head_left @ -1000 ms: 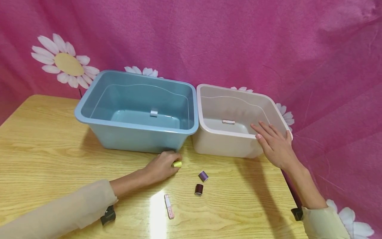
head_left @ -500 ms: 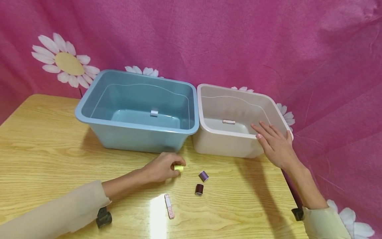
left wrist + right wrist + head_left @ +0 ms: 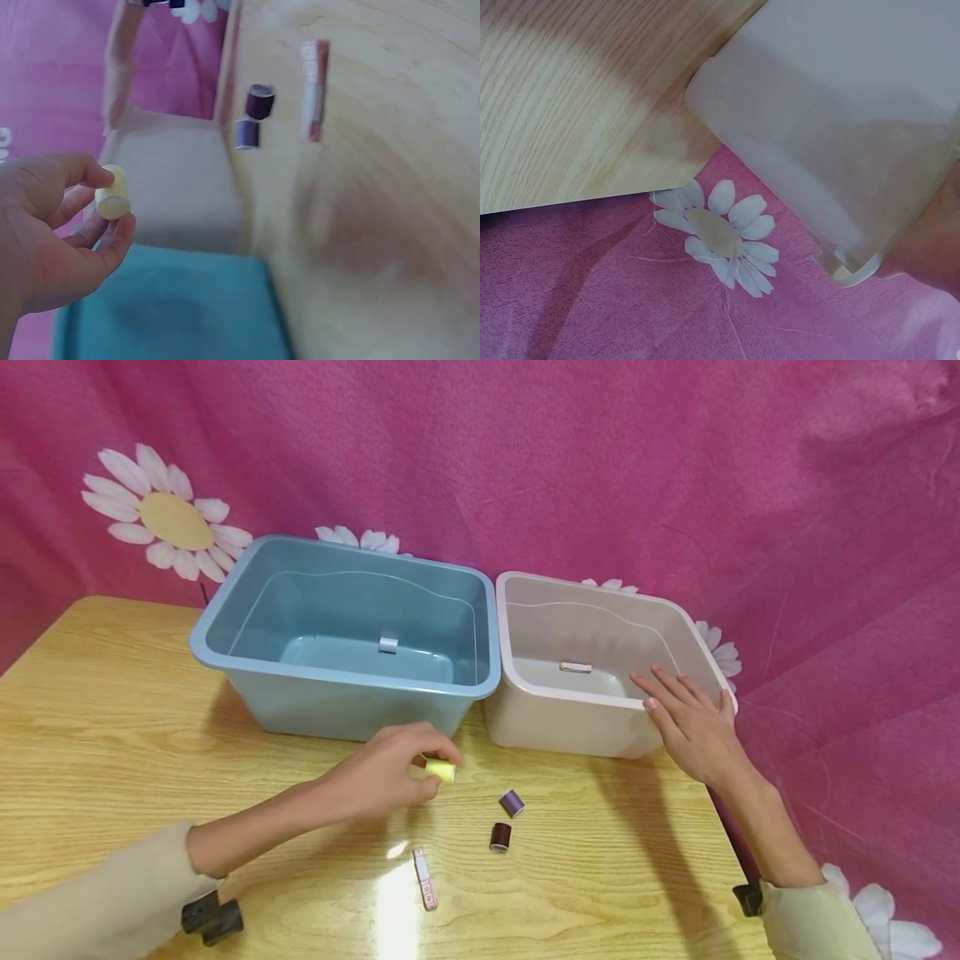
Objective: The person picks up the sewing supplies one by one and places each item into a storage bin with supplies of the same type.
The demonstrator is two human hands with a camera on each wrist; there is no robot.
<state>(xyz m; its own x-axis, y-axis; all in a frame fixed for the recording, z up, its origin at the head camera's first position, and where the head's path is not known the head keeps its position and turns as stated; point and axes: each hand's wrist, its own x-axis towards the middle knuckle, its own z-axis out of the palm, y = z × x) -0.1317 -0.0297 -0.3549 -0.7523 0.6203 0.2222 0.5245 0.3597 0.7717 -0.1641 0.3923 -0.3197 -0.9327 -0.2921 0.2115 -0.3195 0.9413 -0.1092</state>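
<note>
Between thumb and fingers my left hand (image 3: 390,772) pinches a yellow thread spool (image 3: 440,770), held in front of the blue bin (image 3: 345,702). The left wrist view shows the spool (image 3: 112,193) at the fingertips too. My right hand (image 3: 693,731) rests with spread fingers over the front right rim of the beige bin (image 3: 570,722); only part of that hand (image 3: 930,247) shows in the right wrist view. To the right of my left hand lie a purple thread spool (image 3: 512,802) and a dark maroon thread spool (image 3: 500,837). A folded pink-and-white tape measure (image 3: 425,878) lies nearer me.
Inside the blue bin is a pale thread spool (image 3: 387,645). Another folded tape measure (image 3: 575,667) lies in the beige bin. Both bins stand side by side on the wooden table (image 3: 112,718), against a pink floral cloth (image 3: 480,460).
My left hand has lifted the yellow spool off the table, after shifting slightly right and then back left. My right hand has stayed on the beige bin.
</note>
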